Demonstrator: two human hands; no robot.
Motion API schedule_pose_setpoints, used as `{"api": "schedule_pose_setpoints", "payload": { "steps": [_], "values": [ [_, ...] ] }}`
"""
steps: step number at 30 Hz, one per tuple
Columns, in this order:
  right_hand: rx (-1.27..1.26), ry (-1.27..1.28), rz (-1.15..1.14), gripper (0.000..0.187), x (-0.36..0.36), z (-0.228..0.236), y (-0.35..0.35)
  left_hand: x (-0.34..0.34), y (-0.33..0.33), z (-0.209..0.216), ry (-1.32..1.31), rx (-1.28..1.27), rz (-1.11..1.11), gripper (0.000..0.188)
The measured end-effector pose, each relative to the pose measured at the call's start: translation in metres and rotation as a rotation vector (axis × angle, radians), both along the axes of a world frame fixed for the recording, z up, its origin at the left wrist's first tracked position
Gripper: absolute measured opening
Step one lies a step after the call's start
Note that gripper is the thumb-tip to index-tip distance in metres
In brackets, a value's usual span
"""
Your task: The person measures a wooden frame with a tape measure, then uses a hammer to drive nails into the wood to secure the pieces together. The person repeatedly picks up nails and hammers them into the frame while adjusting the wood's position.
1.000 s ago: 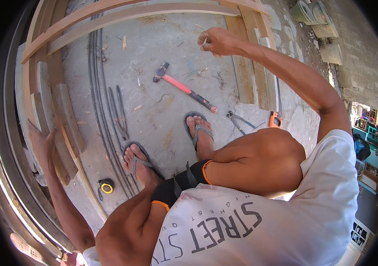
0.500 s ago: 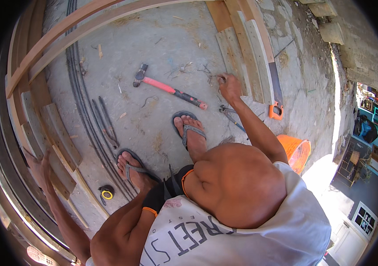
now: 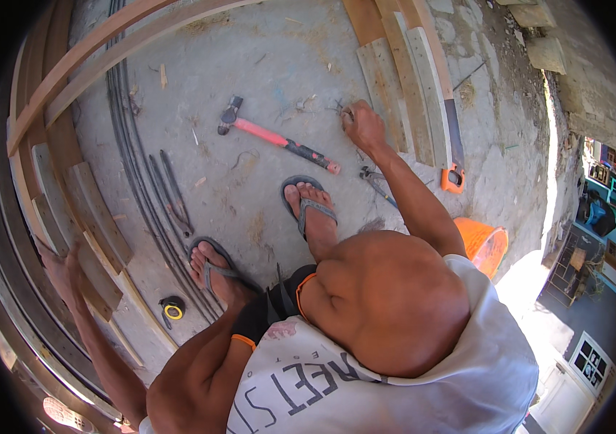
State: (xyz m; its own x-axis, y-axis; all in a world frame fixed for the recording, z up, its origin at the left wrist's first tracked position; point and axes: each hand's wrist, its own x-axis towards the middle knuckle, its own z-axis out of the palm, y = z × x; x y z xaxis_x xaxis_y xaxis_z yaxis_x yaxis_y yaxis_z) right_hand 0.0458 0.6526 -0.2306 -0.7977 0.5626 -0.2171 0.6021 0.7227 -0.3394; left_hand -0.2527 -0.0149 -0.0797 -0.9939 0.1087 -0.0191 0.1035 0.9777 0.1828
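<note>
My right hand [image 3: 364, 126] is low over the concrete, fingers pinched beside a scatter of thin wire bits [image 3: 308, 103]. What lies between the fingers is too small to make out. Off to the left, my left hand [image 3: 63, 273] grips the end of a wooden board [image 3: 49, 223], thumb on one side and fingers on the other. A hammer [image 3: 272, 136] with a red and black handle lies on the ground left of my right hand. Pliers [image 3: 377, 186] rest beneath my right forearm.
A handsaw [image 3: 453, 155] with an orange handle leans along the right-hand planks [image 3: 395, 101]. Below it stands an orange bucket [image 3: 483, 246]. Long dark bars [image 3: 131, 155], a long-handled tool [image 3: 175, 195] and a tape measure [image 3: 171, 308] lie on the left. Wooden beams [image 3: 116, 54] cross the upper left.
My right hand has moved up and slightly left over the ground, toward the wire bits, away from the pliers. My left hand stays at the board.
</note>
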Motion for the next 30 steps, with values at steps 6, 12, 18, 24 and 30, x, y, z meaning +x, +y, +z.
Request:
{"api": "schedule_pose_setpoints", "payload": {
  "steps": [6,12,18,24,30],
  "values": [
    [-0.193,0.145,-0.114,0.019,0.003,-0.008,0.012,0.0,-0.001,0.001,-0.011,-0.002,0.017,0.11],
    [-0.023,0.011,0.068,0.02,-0.007,0.0,0.004,-0.001,0.007,0.005,-0.055,0.01,0.07,0.11],
    [-0.568,-0.004,-0.211,0.024,-0.022,0.028,0.005,0.004,0.008,0.003,-0.009,-0.068,0.073,0.109],
    [-1.385,-0.002,-0.169,0.034,-0.084,0.099,-0.058,0.014,-0.019,-0.003,0.101,-0.117,0.037,0.11],
    [-1.134,-0.384,0.238,0.023,-0.154,0.208,-0.125,0.012,0.053,0.025,-0.051,0.037,0.165,0.111]
  ]
}}
